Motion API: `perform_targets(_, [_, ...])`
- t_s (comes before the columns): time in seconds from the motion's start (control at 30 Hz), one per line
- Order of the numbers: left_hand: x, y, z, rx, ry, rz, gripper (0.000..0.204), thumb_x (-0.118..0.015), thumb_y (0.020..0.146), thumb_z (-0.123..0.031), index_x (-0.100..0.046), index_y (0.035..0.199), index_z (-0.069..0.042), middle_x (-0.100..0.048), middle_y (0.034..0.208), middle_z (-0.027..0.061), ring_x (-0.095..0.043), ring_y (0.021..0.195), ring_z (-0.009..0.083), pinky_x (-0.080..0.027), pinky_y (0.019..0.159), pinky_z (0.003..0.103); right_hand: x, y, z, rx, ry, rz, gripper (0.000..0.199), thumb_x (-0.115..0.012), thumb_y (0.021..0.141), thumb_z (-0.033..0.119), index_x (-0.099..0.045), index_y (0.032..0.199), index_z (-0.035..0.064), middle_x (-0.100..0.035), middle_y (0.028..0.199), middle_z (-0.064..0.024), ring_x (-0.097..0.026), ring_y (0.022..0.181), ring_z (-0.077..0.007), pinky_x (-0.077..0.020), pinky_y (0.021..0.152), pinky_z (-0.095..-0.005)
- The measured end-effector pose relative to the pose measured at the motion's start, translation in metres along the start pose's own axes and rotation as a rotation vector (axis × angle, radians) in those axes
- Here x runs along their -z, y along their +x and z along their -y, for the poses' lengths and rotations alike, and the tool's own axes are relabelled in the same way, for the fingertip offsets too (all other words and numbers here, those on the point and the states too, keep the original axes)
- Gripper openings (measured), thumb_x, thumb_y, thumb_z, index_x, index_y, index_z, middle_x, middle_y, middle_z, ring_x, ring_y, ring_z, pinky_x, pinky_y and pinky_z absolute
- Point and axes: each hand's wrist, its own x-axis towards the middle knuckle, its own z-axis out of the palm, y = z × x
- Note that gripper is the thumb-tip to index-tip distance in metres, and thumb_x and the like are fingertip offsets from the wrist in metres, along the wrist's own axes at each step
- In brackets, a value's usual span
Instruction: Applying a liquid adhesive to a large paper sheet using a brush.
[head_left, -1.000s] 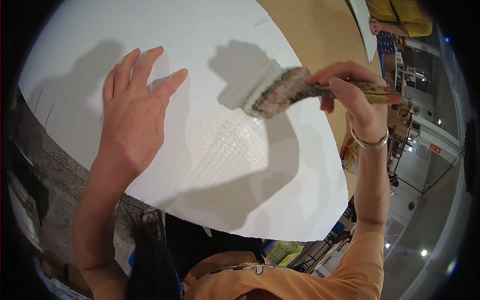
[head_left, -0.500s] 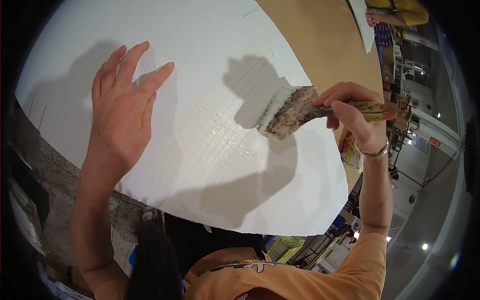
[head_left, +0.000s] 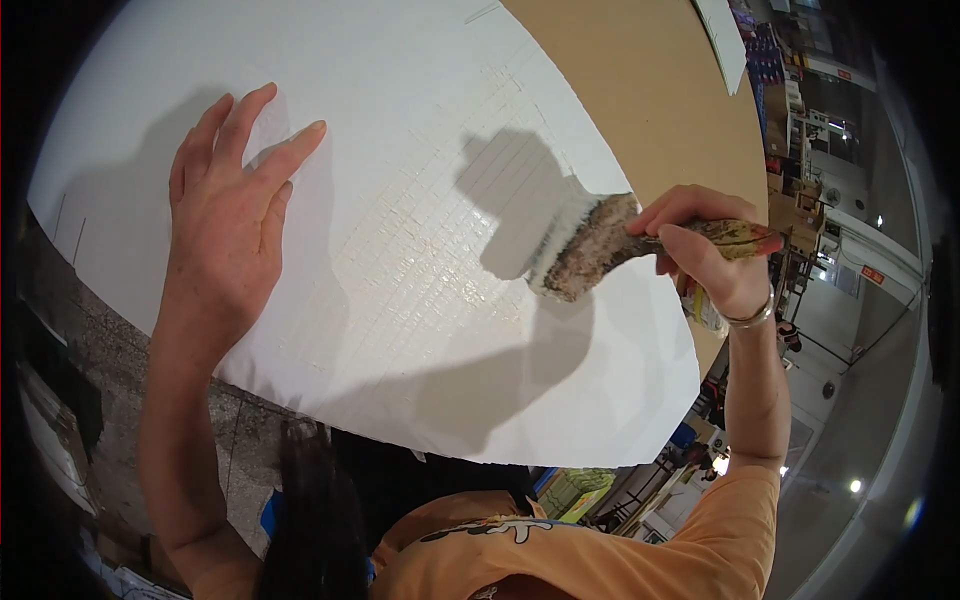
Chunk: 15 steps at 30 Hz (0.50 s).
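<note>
A large white sheet (head_left: 400, 110) covers most of the work surface before me. Glossy, wet-looking glue streaks (head_left: 430, 270) cross its middle in a grid of lines. My left hand (head_left: 225, 220) is over the sheet's left part, fingers stretched and apart, holding nothing; whether it touches the sheet I cannot tell. In my right hand (head_left: 710, 245) is a wide brush (head_left: 595, 240), gripped by its worn handle. White coats its bristles, which point left over the wet streaks and cast a shadow on the sheet.
Brown board (head_left: 620, 80) lies beyond the sheet on the right, with a white panel (head_left: 722, 45) at its far edge. Shelves with boxes (head_left: 795, 215) stand farther right. A speckled floor (head_left: 120, 330) shows at the left. Green packs (head_left: 575, 492) sit below the table edge.
My right hand and the brush have moved slightly nearer to me. My left hand has shifted a little left in view. Another person's hands at the upper right have gone out of view.
</note>
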Motion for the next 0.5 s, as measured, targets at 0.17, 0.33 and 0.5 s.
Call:
perform_targets(0.17, [0.001,0.0,0.0,0.026,-0.011,0.021,0.036,-0.045,0.087,-0.003,-0.06,0.119,-0.009,-0.04,0.137,0.0136,-0.03,0.13,0.0327,-0.023,0.109,0.043,-0.008,0.02,0.024,0.225,0.093,-0.093,0.016,-0.062,0.081,0.014,-0.066,0.085,-0.0014,-0.064,0.076,-0.0062,-0.058,0.061,-0.0092,-0.0473,0.053,-0.0221])
perform_targets(0.33, [0.002,0.0,0.001,0.04,0.027,0.037,0.035,-0.046,0.087,-0.003,-0.06,0.119,-0.01,-0.039,0.137,0.0128,-0.03,0.13,0.0321,-0.023,0.109,0.042,-0.005,0.003,-0.006,-0.022,0.053,-0.036,0.017,-0.061,0.081,0.014,-0.065,0.088,-0.001,-0.064,0.075,-0.0056,-0.058,0.06,-0.009,-0.0461,0.053,-0.0219])
perform_targets(0.5, [0.0,0.003,-0.002,0.054,0.044,0.028,0.036,-0.048,0.086,-0.001,-0.061,0.118,-0.011,-0.039,0.137,0.0112,-0.03,0.13,0.031,-0.024,0.109,0.042,0.011,-0.035,0.002,-0.047,0.089,-0.046,0.021,-0.056,0.08,0.007,-0.061,0.097,-0.0034,-0.065,0.089,-0.0098,-0.058,0.063,-0.0099,-0.0471,0.055,-0.0226])
